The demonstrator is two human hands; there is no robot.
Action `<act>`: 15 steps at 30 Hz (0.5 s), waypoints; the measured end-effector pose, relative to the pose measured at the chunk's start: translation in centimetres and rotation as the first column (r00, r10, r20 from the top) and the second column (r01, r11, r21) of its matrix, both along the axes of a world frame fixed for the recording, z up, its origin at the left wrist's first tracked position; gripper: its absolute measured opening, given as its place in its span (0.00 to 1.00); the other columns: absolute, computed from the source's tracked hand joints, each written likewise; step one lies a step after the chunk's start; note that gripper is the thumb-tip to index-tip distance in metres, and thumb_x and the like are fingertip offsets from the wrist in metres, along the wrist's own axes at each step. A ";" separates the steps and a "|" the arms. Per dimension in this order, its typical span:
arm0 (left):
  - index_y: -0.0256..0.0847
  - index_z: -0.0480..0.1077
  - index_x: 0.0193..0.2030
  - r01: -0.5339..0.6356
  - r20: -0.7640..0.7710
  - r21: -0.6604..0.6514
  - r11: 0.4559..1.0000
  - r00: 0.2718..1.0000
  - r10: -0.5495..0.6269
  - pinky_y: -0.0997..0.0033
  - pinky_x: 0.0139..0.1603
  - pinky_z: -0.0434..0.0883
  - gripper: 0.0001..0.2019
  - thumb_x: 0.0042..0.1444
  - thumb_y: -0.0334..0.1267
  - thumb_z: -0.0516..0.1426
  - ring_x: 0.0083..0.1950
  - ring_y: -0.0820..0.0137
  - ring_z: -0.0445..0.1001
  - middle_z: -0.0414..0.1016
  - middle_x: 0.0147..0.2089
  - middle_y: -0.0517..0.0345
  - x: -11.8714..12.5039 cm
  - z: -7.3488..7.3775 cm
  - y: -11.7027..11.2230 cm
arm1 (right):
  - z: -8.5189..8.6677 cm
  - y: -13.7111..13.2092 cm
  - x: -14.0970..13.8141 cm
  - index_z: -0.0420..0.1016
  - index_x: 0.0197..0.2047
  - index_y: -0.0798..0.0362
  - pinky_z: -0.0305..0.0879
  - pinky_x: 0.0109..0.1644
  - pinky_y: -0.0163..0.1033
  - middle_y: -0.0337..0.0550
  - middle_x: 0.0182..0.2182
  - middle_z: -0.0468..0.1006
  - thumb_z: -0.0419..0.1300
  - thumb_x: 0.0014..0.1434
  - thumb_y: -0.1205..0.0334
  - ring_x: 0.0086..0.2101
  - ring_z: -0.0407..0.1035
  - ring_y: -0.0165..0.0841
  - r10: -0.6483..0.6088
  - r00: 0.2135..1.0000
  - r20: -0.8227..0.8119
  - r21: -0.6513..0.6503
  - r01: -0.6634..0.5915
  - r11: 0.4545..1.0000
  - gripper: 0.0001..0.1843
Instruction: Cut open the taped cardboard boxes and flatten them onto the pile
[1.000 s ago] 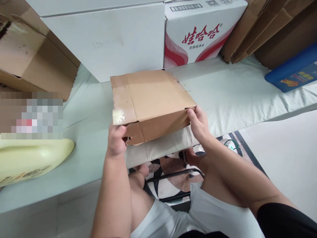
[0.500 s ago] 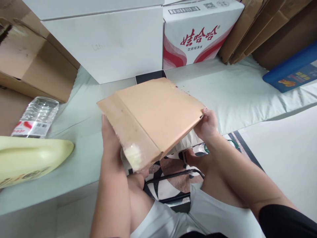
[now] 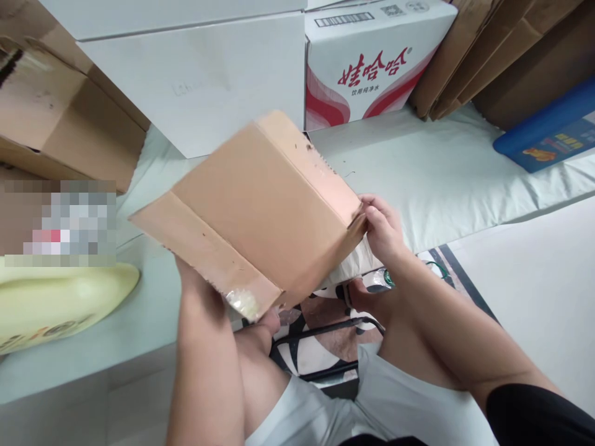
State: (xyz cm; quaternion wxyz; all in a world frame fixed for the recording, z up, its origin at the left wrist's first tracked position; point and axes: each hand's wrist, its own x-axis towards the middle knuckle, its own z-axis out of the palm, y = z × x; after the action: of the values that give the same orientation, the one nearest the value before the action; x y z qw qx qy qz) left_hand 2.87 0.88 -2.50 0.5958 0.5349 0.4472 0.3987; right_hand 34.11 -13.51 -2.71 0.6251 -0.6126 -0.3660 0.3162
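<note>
A flattened brown cardboard box (image 3: pixel 253 198) is tilted in the air before me, above the edge of the cloth-covered surface. Creases divide it into a middle panel and side flaps, with clear tape and torn paper at the lower corner. My right hand (image 3: pixel 382 229) grips its right corner, thumb on top and fingers around the edge. From below, my left hand (image 3: pixel 202 291) supports the left flap; the cardboard hides its fingers.
Behind the cardboard stand a white box (image 3: pixel 195 87) and a red-and-white water carton (image 3: pixel 372 74). Folded cardboard (image 3: pixel 458 56) and a blue package (image 3: pixel 553 130) lie right. On the left are an open carton (image 3: pixel 93 124) and a pale yellow bottle (image 3: pixel 69 303).
The cardboard has swung to the left and its flaps have opened outward, the far right one now showing. My right hand has shifted slightly left; my left hand is further beneath the cardboard.
</note>
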 end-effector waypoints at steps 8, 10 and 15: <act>0.41 0.77 0.34 -0.395 0.328 -0.062 0.916 0.859 0.393 0.48 0.65 0.78 0.23 0.36 0.54 0.70 0.65 0.47 0.76 0.87 0.44 0.52 3.2 3.8 -1.6 | -0.4 0.4 0.8 0.73 0.53 0.44 0.69 0.63 0.50 0.44 0.53 0.78 0.67 0.58 0.43 0.55 0.72 0.40 -0.159 0.987 -0.007 0.080 0.159 0.984 0.24; 0.41 0.78 0.38 -0.402 0.350 -0.062 0.914 0.848 0.397 0.49 0.68 0.75 0.24 0.37 0.55 0.70 0.66 0.47 0.75 0.87 0.46 0.51 3.3 3.9 -1.6 | -0.8 0.7 0.9 0.70 0.56 0.43 0.71 0.62 0.51 0.46 0.58 0.76 0.67 0.56 0.39 0.59 0.72 0.41 -0.114 0.975 -0.191 0.023 0.120 0.992 0.30; 0.45 0.78 0.40 -0.338 0.395 -0.057 0.940 0.857 0.332 0.55 0.73 0.70 0.21 0.40 0.50 0.71 0.72 0.51 0.69 0.86 0.49 0.55 3.3 3.7 -1.4 | -0.6 1.0 0.3 0.70 0.54 0.45 0.78 0.53 0.48 0.47 0.60 0.78 0.72 0.46 0.34 0.56 0.75 0.43 -0.083 0.891 -0.447 -0.072 0.057 0.996 0.38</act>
State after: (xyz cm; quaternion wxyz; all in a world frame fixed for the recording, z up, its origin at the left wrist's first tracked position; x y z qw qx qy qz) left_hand 6.21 -0.50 1.22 0.5920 0.3607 0.3998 0.5997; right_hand 34.42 -12.49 -3.32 0.6860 -0.5533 -0.1803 0.4368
